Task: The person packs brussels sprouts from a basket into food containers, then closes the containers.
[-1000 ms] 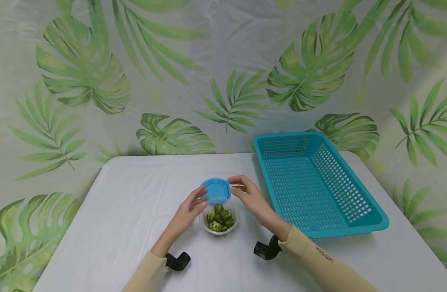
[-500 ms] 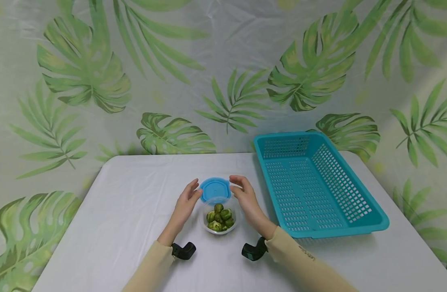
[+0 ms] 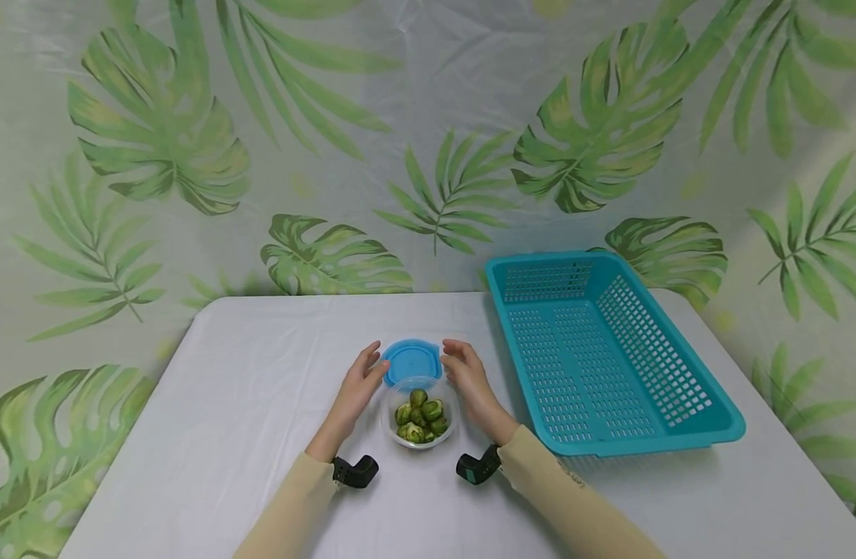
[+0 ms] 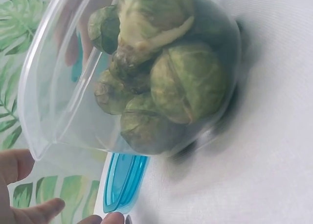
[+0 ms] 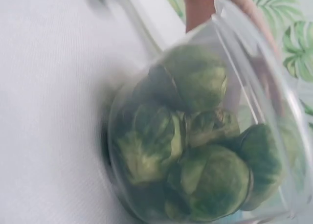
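Brussels sprouts point(image 3: 419, 418) fill the lower part of a clear plastic container point(image 4: 73, 128) that stands on the table. Just behind it lies a blue lid point(image 3: 411, 361), partly seen through the container's far rim. My left hand point(image 3: 352, 394) is on the container's left side, its fingers relaxed and reaching toward the lid's left edge. On the other side, my right hand point(image 3: 474, 388) has loosely bent fingers beside the lid's right edge. Neither hand holds anything. In the left wrist view, fingertips point(image 4: 49, 209) show near the container's rim.
A large teal perforated basket point(image 3: 686, 310) stands at the right of the white-covered table point(image 3: 260, 373), close to my right hand. Behind the table hangs a leaf-patterned curtain point(image 3: 441, 93). Black wrist cameras point(image 3: 356, 471) sit under both wrists.
My left hand has drawn back leftward, away from the lid and container rim. My right wrist has swung inward to the left, its fingers staying by the lid. The container and lid stay put.
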`<state>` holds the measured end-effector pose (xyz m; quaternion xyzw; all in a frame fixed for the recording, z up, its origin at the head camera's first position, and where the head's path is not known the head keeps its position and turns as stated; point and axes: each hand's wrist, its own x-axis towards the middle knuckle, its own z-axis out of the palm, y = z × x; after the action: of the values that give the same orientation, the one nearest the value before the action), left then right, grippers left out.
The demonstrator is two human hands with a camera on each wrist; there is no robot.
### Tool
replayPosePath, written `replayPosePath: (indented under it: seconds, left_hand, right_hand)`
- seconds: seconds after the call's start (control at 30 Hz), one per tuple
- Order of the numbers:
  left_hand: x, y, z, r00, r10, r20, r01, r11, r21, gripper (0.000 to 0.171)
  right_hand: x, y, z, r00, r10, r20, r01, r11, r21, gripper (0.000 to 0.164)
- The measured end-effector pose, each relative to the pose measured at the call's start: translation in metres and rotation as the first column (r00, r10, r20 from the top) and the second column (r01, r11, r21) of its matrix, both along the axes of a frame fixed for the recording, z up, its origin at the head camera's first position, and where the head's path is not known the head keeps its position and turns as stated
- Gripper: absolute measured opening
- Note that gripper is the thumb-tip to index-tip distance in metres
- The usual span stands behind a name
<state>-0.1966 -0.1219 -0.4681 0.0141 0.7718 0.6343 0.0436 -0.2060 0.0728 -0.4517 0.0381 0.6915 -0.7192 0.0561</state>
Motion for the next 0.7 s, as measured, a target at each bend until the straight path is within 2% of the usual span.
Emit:
replayPosePath:
  seconds: [0.43,0.6,0.7]
  left_hand:
    - [-0.010,0.002,-0.001,0.997,0.022,0.081,-0.029,0.995,0.098,0.059]
    - [-0.013,0.002,0.003,0.998,0.020,0.051,-0.027,0.990,0.139,0.056]
    - [-0.014,0.002,0.008,1.000,0.008,0.015,-0.010,0.988,0.155,0.053]
  right_hand:
    - [-0.007,0.002,-0.010,0.996,0.067,0.061,-0.066,0.998,-0.018,0.043]
    - [-0.006,0.003,-0.009,0.998,0.053,0.014,-0.053,0.998,-0.029,0.043]
    - [-0.006,0.004,-0.008,0.998,0.038,-0.045,-0.040,0.998,-0.041,0.042]
